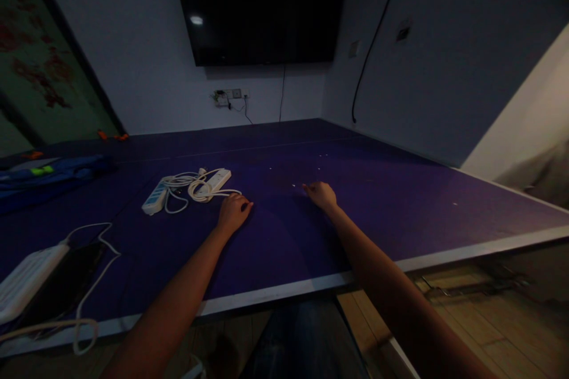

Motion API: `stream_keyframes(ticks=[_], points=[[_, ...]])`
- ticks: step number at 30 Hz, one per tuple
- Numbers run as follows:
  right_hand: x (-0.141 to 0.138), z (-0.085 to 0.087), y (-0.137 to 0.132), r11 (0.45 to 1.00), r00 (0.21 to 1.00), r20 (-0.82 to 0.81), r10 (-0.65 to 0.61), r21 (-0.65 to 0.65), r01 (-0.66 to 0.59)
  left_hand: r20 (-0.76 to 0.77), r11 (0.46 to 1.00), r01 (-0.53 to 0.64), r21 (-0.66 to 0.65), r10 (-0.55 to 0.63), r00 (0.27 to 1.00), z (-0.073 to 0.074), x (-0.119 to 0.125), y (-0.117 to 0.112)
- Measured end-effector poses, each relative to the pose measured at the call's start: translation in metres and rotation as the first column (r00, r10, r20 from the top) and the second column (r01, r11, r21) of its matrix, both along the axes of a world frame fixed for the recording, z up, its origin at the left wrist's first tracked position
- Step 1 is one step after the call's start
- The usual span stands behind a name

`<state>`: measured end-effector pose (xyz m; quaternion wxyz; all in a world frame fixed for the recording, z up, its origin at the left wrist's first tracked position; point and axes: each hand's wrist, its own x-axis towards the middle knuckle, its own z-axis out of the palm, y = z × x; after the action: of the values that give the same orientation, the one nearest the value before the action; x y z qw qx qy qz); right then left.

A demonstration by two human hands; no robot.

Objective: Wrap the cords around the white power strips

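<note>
My left hand (233, 213) rests low over the purple tabletop (275, 243), its fingers curled and the thumb drawn in towards them. A white cord (222, 192) runs right up to its knuckles; whether the fingers hold any of it is hidden. The cord is looped between a white power strip (219, 178) and a blue-and-white power strip (155, 196), both lying left of that hand. Farther right, my right hand (322, 195) has its fingers pinched together close to the table. A tiny white speck (293, 185) lies just left of its fingertips. Anything inside the pinch is too small to make out.
Other white specks (323, 155) dot the tabletop. At the near left lie a dark tablet-like slab (66, 281) and a white power strip (33, 278) with a trailing cord. Blue cloth (66, 170) lies farther back. A black screen (267, 6) hangs on the wall above sockets (233, 94).
</note>
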<state>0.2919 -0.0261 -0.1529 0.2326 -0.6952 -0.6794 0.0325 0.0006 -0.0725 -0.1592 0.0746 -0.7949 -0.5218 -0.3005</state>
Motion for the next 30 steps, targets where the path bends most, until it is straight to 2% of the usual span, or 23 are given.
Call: stream_keyframes(ticks=[30], points=[[-0.0018, 0.0024, -0.0021, 1.0, 1.0, 0.015, 0.012, -0.017, -0.011, 0.006, 0.999, 0.018, -0.043, -0.018, 1.0, -0.0004, -0.0005, -0.0002]])
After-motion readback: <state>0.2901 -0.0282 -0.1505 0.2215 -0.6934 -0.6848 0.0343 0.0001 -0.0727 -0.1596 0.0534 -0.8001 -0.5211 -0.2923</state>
